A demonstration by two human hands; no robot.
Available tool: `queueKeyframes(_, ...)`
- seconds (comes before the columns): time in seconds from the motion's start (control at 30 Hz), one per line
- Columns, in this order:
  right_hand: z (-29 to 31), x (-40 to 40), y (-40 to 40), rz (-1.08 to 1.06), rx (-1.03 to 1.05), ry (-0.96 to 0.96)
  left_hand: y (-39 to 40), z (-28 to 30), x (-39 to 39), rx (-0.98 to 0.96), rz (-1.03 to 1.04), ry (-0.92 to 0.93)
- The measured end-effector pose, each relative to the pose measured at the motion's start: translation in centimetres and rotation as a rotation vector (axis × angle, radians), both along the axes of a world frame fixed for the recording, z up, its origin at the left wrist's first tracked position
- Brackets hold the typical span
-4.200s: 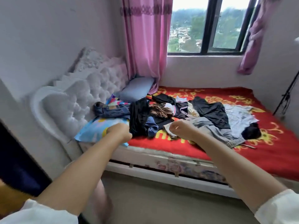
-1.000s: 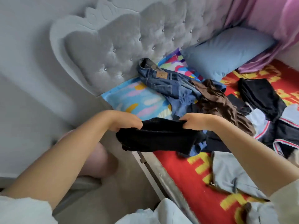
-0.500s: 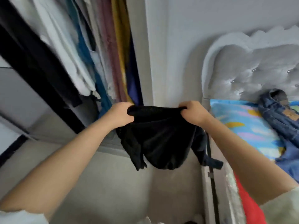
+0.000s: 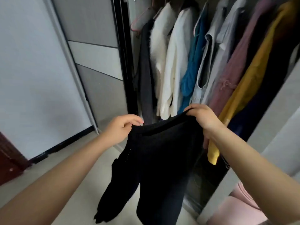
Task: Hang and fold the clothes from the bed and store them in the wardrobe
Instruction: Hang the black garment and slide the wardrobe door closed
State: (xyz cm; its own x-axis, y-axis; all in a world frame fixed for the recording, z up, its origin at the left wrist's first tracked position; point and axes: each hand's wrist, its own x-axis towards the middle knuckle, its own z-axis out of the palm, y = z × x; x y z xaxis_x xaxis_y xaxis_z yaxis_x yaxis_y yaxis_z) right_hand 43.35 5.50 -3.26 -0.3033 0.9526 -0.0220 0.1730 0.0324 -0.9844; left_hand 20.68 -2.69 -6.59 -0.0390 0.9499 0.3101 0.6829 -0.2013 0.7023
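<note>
Holding a black knit garment [image 4: 160,159] up in front of the open wardrobe [image 4: 276,101], the person has it stretched by its top edge between both hands. The left hand [image 4: 121,127] pinches the edge at about 9 o'clock of the garment, thumb and fingers closed on the fabric; the right hand [image 4: 203,118] grips the other end near 2 o'clock, fingers curled over the band. That top edge runs roughly from 8 to 2 o'clock, rising slightly toward the right hand. The garment's long axis hangs straight down toward 6 o'clock, two dangling parts ending low near the floor [image 4: 78,184].

Judging by this, the task is at an early stage: one piece has reached the wardrobe but is neither on a hanger nor folded. No free hanger is plainly visible except a pink one [image 4: 138,21] at 12 o'clock of the left hand, beside the hanging clothes [image 4: 175,65]; whether it is empty I cannot tell. The bed is out of view, so how much remains there cannot be read here.
</note>
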Motion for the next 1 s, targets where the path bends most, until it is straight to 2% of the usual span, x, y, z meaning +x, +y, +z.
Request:
queueKeyframes(0.13,2.7,-6.7,4.7,0.132,-0.032,0.061,2.8,0.5,-3.0,0.062,-0.104,0.14)
queueKeyframes(0.2,4.1,-9.8,7.7,0.222,-0.037,0.051,5.0,1.4,-3.7,0.034,-0.096,0.064)
queueKeyframes(0.3,6.2,-12.4,10.9,0.321,-0.009,0.05,7.7,3.3,-3.8,0.176,-0.099,-0.072)
queueKeyframes(0.37,7.4,-13.8,13.3,0.365,-0.003,0.097,9.9,4.0,-4.4,0.201,-0.162,-0.024)
queueKeyframes(0.47,8.4,-15.5,16.8,0.37,-0.019,0.16,13.3,2.8,-5.4,0.102,-0.214,0.178)
queueKeyframes(0.53,8.6,-16.5,19.5,0.343,-0.046,0.192,15.8,1.4,-5.5,0.12,-0.151,0.334)
queueKeyframes(0.7,8.1,-18.9,25.0,0.265,-0.099,0.195,22.6,-0.8,-7.6,0.404,-0.013,0.873)
queueKeyframes(0.83,8.2,-20.4,29.5,0.164,-0.081,0.202,28.5,-1.0,-12.5,0.408,0.035,0.873)
queueKeyframes(0.9,8.5,-21.6,32.1,0.1,-0.076,0.215,32.2,0.2,-15.7,0.324,0.062,0.951)
queueKeyframes(0.97,9.0,-22.8,34.3,0.031,-0.042,0.199,35.4,2.3,-17.9,0.049,0.04,1.093)
queueKeyframes(1.0,9.2,-23.3,35.0,0.016,-0.027,0.179,36.7,3.1,-18.7,-0.075,-0.002,1.099)
